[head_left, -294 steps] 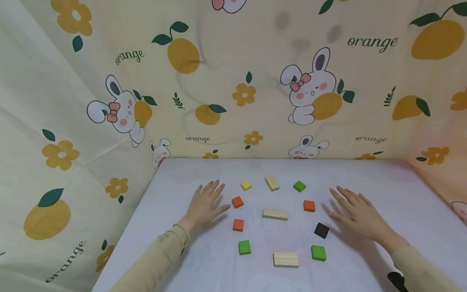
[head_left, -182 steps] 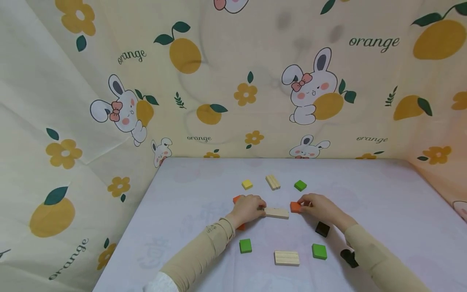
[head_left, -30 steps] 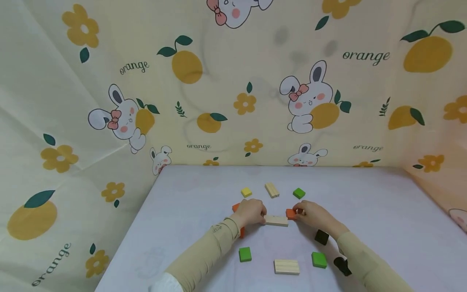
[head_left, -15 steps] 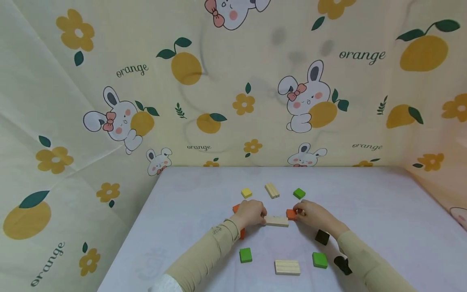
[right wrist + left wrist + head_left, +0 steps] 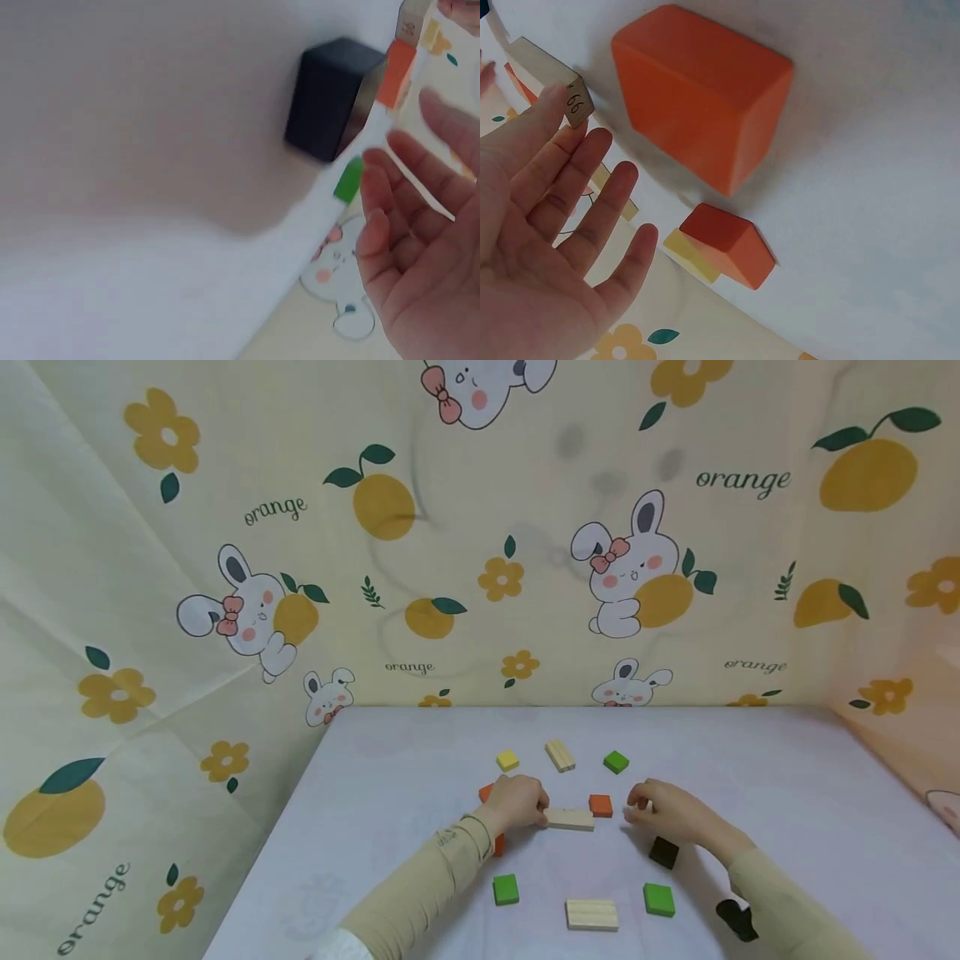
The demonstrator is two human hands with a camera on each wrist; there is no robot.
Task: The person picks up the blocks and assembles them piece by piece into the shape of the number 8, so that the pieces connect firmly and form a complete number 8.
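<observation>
My left hand (image 5: 516, 802) pinches the left end of a long pale wooden block (image 5: 570, 819) between thumb and fingers. That block lies flat mid-table, and the left wrist view shows printed digits on its end (image 5: 577, 101). Against its right end sits a small orange block (image 5: 601, 806). Just right of the orange block, my right hand (image 5: 675, 810) hovers with loosely bent fingers and holds nothing. Below that hand lies a black block (image 5: 663, 852), large in the right wrist view. Two more orange blocks (image 5: 487, 792) are partly hidden by my left hand and wrist.
At the back lie a yellow block (image 5: 507, 760), a second wooden block (image 5: 560, 755) and a green block (image 5: 617, 762). Nearer me are two green blocks (image 5: 506, 890) and another wooden block (image 5: 592, 915). A printed cloth backdrop (image 5: 450, 552) rises behind the table.
The right hand has let go of the orange block, which it earlier slid left against the wooden block, and has drawn back right. The left hand keeps its pinch on the wooden block.
</observation>
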